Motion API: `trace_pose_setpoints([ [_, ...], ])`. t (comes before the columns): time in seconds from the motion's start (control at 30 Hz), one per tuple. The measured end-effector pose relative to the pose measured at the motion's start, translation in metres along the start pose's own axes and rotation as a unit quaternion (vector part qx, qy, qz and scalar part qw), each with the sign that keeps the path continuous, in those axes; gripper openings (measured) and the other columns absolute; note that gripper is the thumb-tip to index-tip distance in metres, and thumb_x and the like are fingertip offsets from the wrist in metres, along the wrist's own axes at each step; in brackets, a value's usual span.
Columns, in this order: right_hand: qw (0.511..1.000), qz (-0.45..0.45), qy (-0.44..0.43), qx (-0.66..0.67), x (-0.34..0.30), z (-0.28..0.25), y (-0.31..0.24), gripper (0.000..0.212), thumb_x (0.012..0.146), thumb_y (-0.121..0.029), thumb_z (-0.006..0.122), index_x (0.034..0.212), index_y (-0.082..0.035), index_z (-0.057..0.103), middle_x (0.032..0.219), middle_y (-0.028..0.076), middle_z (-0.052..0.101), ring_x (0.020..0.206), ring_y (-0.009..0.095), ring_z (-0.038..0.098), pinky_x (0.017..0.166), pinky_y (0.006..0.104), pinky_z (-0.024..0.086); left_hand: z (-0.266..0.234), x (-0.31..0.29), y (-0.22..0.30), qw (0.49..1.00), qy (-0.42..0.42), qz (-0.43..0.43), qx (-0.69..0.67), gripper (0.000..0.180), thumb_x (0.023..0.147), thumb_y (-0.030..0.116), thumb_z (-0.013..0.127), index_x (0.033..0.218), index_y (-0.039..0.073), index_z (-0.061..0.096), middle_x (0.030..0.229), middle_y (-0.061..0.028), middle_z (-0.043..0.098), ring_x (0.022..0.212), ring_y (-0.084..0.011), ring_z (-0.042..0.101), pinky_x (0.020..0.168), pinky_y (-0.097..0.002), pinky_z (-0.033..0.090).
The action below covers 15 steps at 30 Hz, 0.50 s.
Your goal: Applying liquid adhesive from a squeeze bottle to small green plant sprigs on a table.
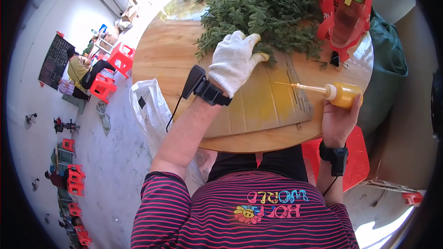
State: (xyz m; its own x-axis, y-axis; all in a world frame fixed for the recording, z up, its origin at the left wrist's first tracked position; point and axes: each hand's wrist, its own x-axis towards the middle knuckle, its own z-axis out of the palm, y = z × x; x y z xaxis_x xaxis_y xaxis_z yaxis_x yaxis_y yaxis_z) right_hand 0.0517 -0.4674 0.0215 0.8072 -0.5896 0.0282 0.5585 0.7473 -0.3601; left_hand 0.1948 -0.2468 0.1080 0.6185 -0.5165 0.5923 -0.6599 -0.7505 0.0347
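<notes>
Striped shirt (pixel 244 212) fills the lower edge, nearest the camera, with both forearms rising from it toward a round wooden desk (pixel 161 55).

Left hand (pixel 235 60), in a white knit glove, lies palm down at the near edge of a heap of green sprigs (pixel 263 4). Its fingers reach into the foliage, touching it; whether they pinch a sprig or only press on the heap I cannot tell. A black band with a cable sits on that wrist.

Right hand (pixel 339 120) is bare and wraps around a yellow squeeze bottle (pixel 344 94), its grip closed on the bottle's body. The bottle lies nearly level, its long axis running across the desk, and its thin nozzle (pixel 297 85) points left toward the gloved hand, tip hanging above a sheet of cardboard (pixel 267 106) stained yellow.

So the sprigs lie away from the person and to the left of the nozzle tip; the left hand is on them, the right well apart.

Beyond the bottle, a red bag (pixel 346 9) holding a capped container stands at the heap's right. Red stools (pixel 104 85) and a seated person show far off left.
</notes>
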Motion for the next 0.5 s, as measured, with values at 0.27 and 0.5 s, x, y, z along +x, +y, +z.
trace_pose_setpoints([
  [0.27, 0.999, 0.019, 0.029, 0.04, 0.004, -0.002, -0.002, 0.036, 0.09, -0.033, 0.053, 0.115, -0.008, 0.049, 0.113, 0.007, 0.055, 0.107, 0.024, 0.052, 0.09, 0.0413, 0.042, 0.028, 0.017, -0.013, 1.0, -0.022, 0.006, -0.011, 0.017, 0.076, 0.029, 0.064, 0.083, 0.014, 0.067, 0.075, -0.0075, 0.057, 0.077, -0.0269, 0.058, 0.066, -0.0391, 0.046],
  [0.5, 0.997, 0.028, 0.026, 0.063, 0.003, -0.007, -0.004, 0.037, 0.091, -0.033, 0.052, 0.116, -0.007, 0.049, 0.114, 0.008, 0.055, 0.108, 0.025, 0.052, 0.092, 0.0422, 0.041, -0.031, 0.001, -0.039, 0.982, 0.07, -0.132, -0.117, 0.014, 0.077, 0.013, 0.062, 0.089, 0.011, 0.068, 0.082, -0.0071, 0.065, 0.076, -0.0206, 0.062, 0.067, -0.0297, 0.048],
])
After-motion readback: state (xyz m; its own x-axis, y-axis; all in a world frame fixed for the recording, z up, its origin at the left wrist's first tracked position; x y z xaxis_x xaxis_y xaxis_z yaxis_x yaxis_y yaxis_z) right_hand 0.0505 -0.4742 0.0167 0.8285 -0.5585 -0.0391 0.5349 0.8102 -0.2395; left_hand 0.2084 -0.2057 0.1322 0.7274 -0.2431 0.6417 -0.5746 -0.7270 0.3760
